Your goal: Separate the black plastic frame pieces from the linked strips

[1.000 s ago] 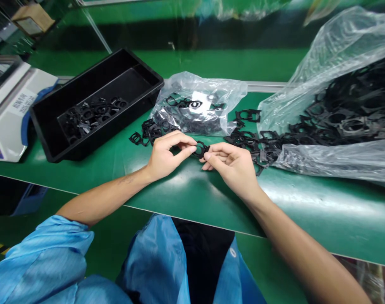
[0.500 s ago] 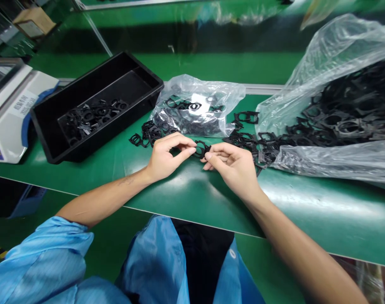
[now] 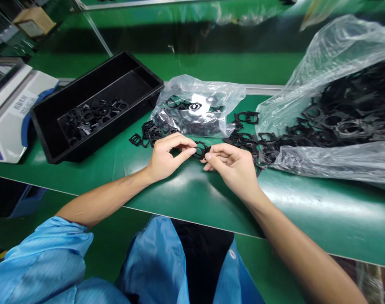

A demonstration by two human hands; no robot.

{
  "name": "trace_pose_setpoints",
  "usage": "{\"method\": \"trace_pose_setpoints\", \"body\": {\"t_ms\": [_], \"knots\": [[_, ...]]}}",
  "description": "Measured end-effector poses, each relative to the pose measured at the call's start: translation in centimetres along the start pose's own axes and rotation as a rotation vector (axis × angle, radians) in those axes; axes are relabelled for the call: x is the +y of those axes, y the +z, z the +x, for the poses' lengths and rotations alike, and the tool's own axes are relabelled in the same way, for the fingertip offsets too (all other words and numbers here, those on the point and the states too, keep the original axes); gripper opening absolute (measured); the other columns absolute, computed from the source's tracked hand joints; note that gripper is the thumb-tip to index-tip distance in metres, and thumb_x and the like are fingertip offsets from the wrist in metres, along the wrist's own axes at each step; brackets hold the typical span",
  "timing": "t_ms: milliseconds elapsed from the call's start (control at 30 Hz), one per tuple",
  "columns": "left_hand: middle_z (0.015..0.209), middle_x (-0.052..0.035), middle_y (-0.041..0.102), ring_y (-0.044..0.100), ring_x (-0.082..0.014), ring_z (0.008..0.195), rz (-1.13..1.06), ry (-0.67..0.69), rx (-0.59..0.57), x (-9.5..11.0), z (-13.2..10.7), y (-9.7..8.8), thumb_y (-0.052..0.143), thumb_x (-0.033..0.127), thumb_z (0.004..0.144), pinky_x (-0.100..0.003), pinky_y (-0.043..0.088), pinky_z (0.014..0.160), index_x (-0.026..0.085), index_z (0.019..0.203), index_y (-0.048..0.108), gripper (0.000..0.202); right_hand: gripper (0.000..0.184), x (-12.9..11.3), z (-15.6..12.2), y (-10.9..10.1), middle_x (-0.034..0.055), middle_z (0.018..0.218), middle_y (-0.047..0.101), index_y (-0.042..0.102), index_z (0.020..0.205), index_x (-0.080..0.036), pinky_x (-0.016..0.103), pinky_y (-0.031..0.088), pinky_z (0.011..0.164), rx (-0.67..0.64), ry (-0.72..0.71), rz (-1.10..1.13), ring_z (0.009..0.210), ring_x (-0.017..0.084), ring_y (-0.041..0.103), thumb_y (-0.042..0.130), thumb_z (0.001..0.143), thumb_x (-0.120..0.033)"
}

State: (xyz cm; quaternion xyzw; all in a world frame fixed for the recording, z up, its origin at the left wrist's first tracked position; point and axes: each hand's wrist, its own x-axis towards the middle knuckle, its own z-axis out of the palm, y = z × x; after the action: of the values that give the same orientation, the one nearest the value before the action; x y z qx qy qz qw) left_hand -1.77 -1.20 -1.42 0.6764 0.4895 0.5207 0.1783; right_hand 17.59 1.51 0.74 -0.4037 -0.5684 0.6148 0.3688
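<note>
Between my two hands is a small black plastic frame (image 3: 203, 146) with round openings, raised a little over the green table (image 3: 179, 190). My left hand (image 3: 171, 155) pinches its left end between thumb and forefinger. At its right end, my right hand (image 3: 232, 166) grips it with thumb and fingertips, which cover part of it. Similar black frames lie in a loose heap (image 3: 246, 141) just behind my right hand. A smaller pile (image 3: 154, 131) of them rests behind my left hand.
A clear plastic bag (image 3: 208, 93) with black parts lies beyond my hands. On the right, a large clear bag (image 3: 284, 109) spills many frames. To the left stand a black tray (image 3: 141, 101) holding several parts and a white scale (image 3: 18, 109).
</note>
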Motion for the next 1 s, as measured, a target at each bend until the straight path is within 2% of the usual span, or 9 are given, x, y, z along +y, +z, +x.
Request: {"method": "trace_pose_setpoints", "body": {"t_ms": [200, 533, 700, 867, 1000], "knots": [[0.077, -0.0015, 0.071, 0.063, -0.0118, 0.069, -0.002, 0.002, 0.006, 0.05, 0.07, 0.01, 0.073, 0.033, 0.090, -0.025, 0.050, 0.066, 0.018, 0.085, 0.075, 0.016, 0.032, -0.06, 0.03, 0.02, 0.0029, 0.072, 0.073, 0.065, 0.078, -0.019, 0.029, 0.061, 0.063, 0.003, -0.002, -0.001, 0.059, 0.015, 0.069, 0.081, 0.077, -0.046], [0.078, -0.0010, 0.070, 0.062, -0.0117, 0.069, -0.028, 0.015, 0.006, 0.09, 0.01, 0.06, 0.072, 0.030, 0.091, -0.025, 0.050, 0.065, 0.018, 0.085, 0.072, 0.013, 0.025, -0.14, 0.03, 0.01, 0.0021, 0.071, 0.072, 0.065, 0.078, -0.019, 0.028, 0.059, 0.063, -0.007, -0.001, 0.029, 0.057, 0.013, 0.068, 0.081, 0.078, -0.038], [0.084, -0.0007, 0.065, 0.062, -0.0103, 0.075, -0.103, 0.005, -0.038, -0.19, -0.16, 0.04, 0.067, 0.026, 0.094, -0.022, 0.051, 0.068, 0.018, 0.089, 0.066, 0.009, 0.024, -0.25, 0.13, -0.02, 0.0021, 0.072, 0.072, 0.063, 0.079, -0.019, 0.028, 0.059, 0.063, 0.006, 0.016, 0.017, 0.058, 0.013, 0.067, 0.079, 0.078, -0.037], [0.085, -0.0005, 0.064, 0.063, -0.0100, 0.075, -0.128, -0.027, -0.107, -0.34, -0.34, 0.16, 0.062, 0.028, 0.097, -0.021, 0.053, 0.070, 0.018, 0.093, 0.062, 0.011, 0.018, -0.29, 0.23, -0.04, -0.0011, 0.067, 0.068, 0.061, 0.079, -0.019, 0.026, 0.058, 0.062, -0.009, 0.024, 0.043, 0.056, 0.012, 0.066, 0.075, 0.077, -0.030], [0.083, -0.0002, 0.065, 0.063, -0.0099, 0.072, -0.129, -0.065, -0.111, -0.41, -0.35, 0.16, 0.063, 0.031, 0.096, -0.021, 0.053, 0.069, 0.018, 0.094, 0.062, 0.014, 0.015, -0.37, 0.30, -0.07, -0.0016, 0.066, 0.067, 0.062, 0.079, -0.019, 0.025, 0.056, 0.059, -0.018, 0.032, 0.058, 0.055, 0.012, 0.066, 0.074, 0.076, -0.028]]}}
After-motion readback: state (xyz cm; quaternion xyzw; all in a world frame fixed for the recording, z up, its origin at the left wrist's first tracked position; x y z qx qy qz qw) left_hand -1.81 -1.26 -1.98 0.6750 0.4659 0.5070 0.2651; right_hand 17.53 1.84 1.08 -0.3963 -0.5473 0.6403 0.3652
